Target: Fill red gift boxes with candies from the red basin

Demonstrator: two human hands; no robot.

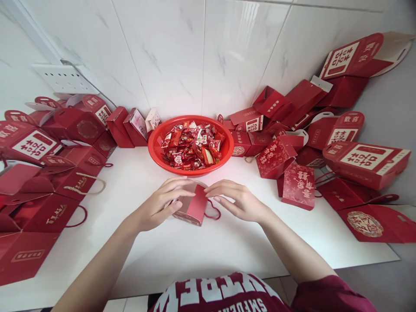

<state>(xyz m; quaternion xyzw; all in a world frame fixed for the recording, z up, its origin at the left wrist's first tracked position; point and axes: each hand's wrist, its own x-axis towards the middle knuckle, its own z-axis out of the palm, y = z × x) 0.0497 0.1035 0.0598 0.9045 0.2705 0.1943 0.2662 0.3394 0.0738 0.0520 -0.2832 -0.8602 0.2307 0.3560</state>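
While left hand (158, 203) and right hand (238, 201) spread loosely about one red box (196, 206), one basket (228, 149) stands behind.

Centre box (196, 203): soft red panel beside muted brownish pink; cord (217, 213) crimson. Basket (191, 172) bright orange-red. Sweets (195, 145): red wrappers, white patches. Left-hand carton (35, 145): deep red, white panel, red characters. Tabletop (234, 251) plain white. Wall tiles (169, 52) white, grey-veined. Shirt (214, 297) maroon, white lettering.
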